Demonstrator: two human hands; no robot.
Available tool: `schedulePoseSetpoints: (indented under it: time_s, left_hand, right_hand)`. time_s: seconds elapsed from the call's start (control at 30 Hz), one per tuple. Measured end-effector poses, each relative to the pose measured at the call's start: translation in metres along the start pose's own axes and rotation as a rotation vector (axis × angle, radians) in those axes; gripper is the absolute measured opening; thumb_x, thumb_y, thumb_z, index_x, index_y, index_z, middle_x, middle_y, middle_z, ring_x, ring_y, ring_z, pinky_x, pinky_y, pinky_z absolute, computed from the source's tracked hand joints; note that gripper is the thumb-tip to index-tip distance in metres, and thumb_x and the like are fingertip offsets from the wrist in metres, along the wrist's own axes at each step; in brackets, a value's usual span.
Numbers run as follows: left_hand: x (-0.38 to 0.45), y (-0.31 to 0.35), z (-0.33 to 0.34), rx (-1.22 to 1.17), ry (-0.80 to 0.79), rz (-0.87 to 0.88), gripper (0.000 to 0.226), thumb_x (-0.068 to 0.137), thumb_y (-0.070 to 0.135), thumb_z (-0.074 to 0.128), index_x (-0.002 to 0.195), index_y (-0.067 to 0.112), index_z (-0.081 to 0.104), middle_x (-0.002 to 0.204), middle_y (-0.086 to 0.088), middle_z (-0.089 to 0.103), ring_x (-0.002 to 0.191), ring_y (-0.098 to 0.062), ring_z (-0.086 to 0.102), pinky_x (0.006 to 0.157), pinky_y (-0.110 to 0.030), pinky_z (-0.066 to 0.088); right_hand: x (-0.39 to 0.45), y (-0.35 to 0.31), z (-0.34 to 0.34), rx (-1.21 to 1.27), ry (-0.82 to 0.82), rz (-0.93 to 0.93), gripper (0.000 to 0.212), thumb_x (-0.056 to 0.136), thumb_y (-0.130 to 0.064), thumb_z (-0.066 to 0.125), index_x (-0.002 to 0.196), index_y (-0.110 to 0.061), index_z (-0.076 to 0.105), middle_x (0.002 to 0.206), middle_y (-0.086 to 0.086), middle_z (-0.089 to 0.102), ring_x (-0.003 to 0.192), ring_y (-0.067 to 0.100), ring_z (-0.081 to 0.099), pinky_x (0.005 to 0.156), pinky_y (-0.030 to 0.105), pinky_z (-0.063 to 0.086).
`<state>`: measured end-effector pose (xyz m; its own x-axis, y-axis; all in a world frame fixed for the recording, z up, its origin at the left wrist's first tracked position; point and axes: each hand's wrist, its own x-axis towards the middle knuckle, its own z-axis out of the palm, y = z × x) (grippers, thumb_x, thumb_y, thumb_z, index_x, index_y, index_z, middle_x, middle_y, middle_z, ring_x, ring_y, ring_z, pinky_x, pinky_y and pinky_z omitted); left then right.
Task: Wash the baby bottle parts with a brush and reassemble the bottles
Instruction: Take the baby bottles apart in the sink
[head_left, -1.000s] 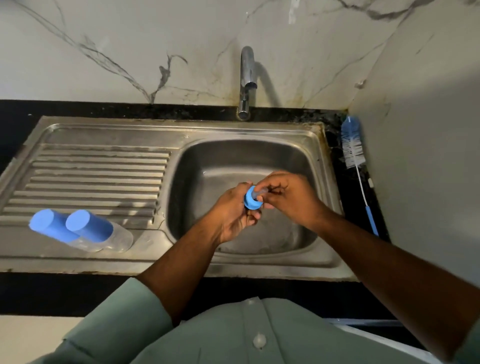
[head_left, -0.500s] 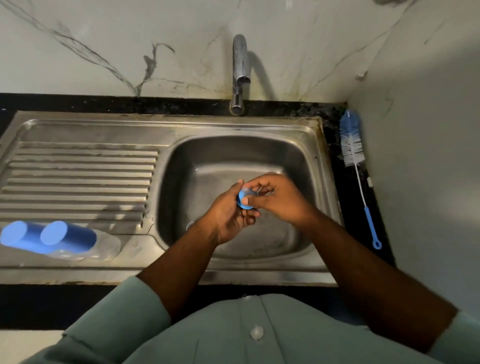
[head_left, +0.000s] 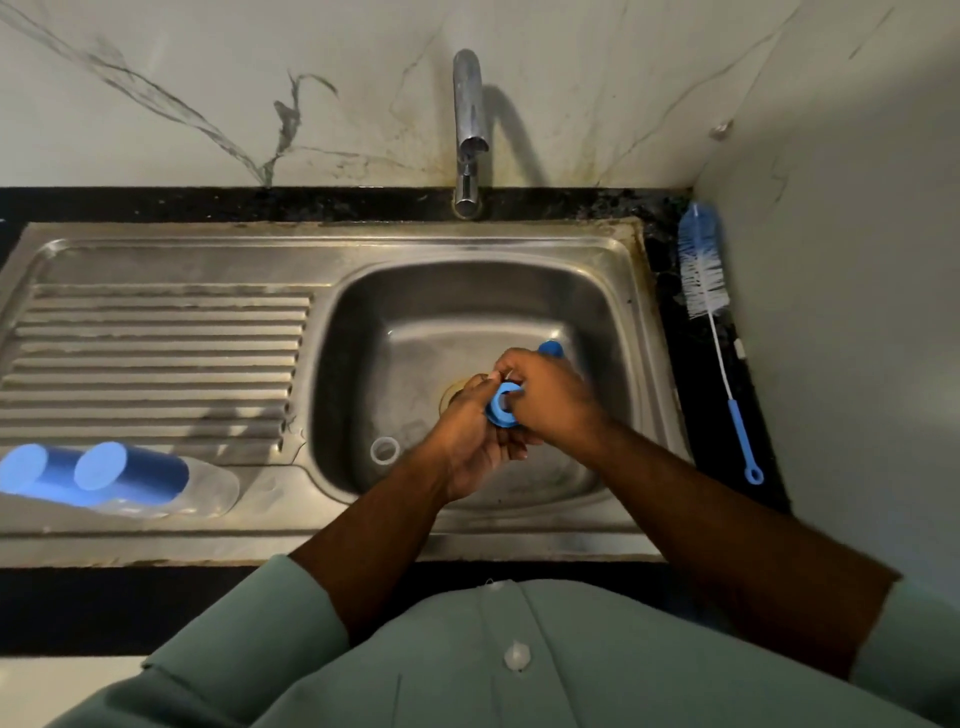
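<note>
Over the sink basin (head_left: 613, 312), my left hand (head_left: 467, 441) grips a blue bottle collar ring (head_left: 500, 405). My right hand (head_left: 550, 400) pinches at the ring's opening with its fingertips; what sits between them is hidden. A second blue part (head_left: 551, 348) peeks out behind my right hand inside the basin. A clear ring (head_left: 385, 450) lies on the basin floor. Two capped baby bottles (head_left: 130, 475) with blue caps lie on the drainboard at the left. The blue-and-white bottle brush (head_left: 709, 291) rests on the black counter at the right.
The tap (head_left: 470, 130) stands behind the basin with no water running. The ribbed drainboard (head_left: 156, 353) stretches to the left. A wall corner closes in on the right beside the brush.
Both hands stayed together over the basin, turning the blue ring so its opening faces up. The camera shifted, bringing the clear ring on the basin floor into view.
</note>
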<state>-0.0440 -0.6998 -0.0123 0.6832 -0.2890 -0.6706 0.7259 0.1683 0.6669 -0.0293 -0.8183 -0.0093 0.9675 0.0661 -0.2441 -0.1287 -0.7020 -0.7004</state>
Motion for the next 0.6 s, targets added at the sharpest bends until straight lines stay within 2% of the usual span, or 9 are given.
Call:
schedulePoseSetpoints:
  time_s: [0.07, 0.17, 0.23, 0.37, 0.43, 0.53, 0.6]
  left_hand:
    - [0.004, 0.006, -0.005, -0.050, -0.002, 0.005, 0.046, 0.106, 0.040, 0.027, 0.121, 0.007, 0.056, 0.082, -0.011, 0.072, 0.065, -0.020, 0.070, 0.065, -0.032, 0.048]
    - [0.005, 0.012, -0.009, -0.161, 0.007, -0.060, 0.049, 0.105, 0.041, 0.030, 0.113, 0.005, 0.062, 0.083, -0.014, 0.073, 0.068, -0.021, 0.072, 0.074, -0.033, 0.052]
    - [0.004, 0.010, -0.007, -0.181, 0.034, -0.076, 0.041, 0.105, 0.034, 0.034, 0.107, 0.006, 0.064, 0.081, -0.013, 0.073, 0.065, -0.019, 0.072, 0.067, -0.029, 0.056]
    - [0.007, 0.000, -0.001, -0.152, 0.159, -0.055, 0.023, 0.102, 0.015, 0.045, 0.093, 0.008, 0.065, 0.077, -0.009, 0.070, 0.059, -0.015, 0.066, 0.058, -0.022, 0.054]
    - [0.012, -0.003, -0.001, -0.097, 0.225, -0.040, 0.022, 0.101, 0.014, 0.045, 0.091, 0.009, 0.065, 0.078, -0.009, 0.069, 0.063, -0.018, 0.065, 0.057, -0.025, 0.055]
    - [0.021, -0.009, -0.004, 0.017, 0.272, -0.064, 0.023, 0.102, 0.019, 0.046, 0.100, 0.006, 0.065, 0.083, -0.012, 0.070, 0.063, -0.021, 0.068, 0.053, -0.030, 0.058]
    - [0.029, -0.013, -0.007, 0.079, 0.268, -0.074, 0.019, 0.101, 0.017, 0.049, 0.101, 0.006, 0.064, 0.078, -0.010, 0.069, 0.055, -0.021, 0.068, 0.049, -0.029, 0.056]
  right_hand:
    - [0.004, -0.002, -0.003, 0.077, 0.097, -0.007, 0.013, 0.077, -0.012, 0.072, 0.089, -0.013, 0.069, 0.089, 0.003, 0.067, 0.079, 0.015, 0.062, 0.069, 0.029, 0.053]
    - [0.007, 0.001, -0.015, 0.281, 0.096, 0.034, 0.015, 0.072, -0.007, 0.078, 0.087, -0.005, 0.074, 0.082, 0.008, 0.073, 0.073, 0.014, 0.065, 0.070, 0.027, 0.053]
    - [0.006, 0.005, -0.016, 0.327, 0.065, 0.045, 0.017, 0.073, -0.004, 0.077, 0.091, -0.003, 0.075, 0.084, 0.009, 0.073, 0.075, 0.013, 0.067, 0.070, 0.026, 0.054]
    - [-0.004, 0.008, -0.010, 0.290, -0.107, 0.028, 0.025, 0.088, -0.011, 0.065, 0.112, -0.007, 0.070, 0.105, 0.005, 0.072, 0.095, 0.013, 0.067, 0.086, 0.023, 0.052]
    - [-0.010, 0.009, -0.008, 0.277, -0.150, -0.006, 0.027, 0.084, -0.014, 0.070, 0.110, -0.012, 0.070, 0.102, 0.001, 0.072, 0.093, 0.010, 0.067, 0.084, 0.021, 0.053]
    - [-0.013, 0.015, 0.000, 0.170, -0.094, -0.072, 0.025, 0.073, -0.018, 0.077, 0.098, -0.019, 0.071, 0.091, -0.002, 0.070, 0.085, 0.011, 0.066, 0.081, 0.033, 0.056]
    - [-0.013, 0.022, 0.003, 0.025, -0.033, -0.080, 0.022, 0.074, -0.023, 0.075, 0.096, -0.023, 0.070, 0.094, -0.002, 0.066, 0.086, 0.012, 0.062, 0.082, 0.034, 0.053]
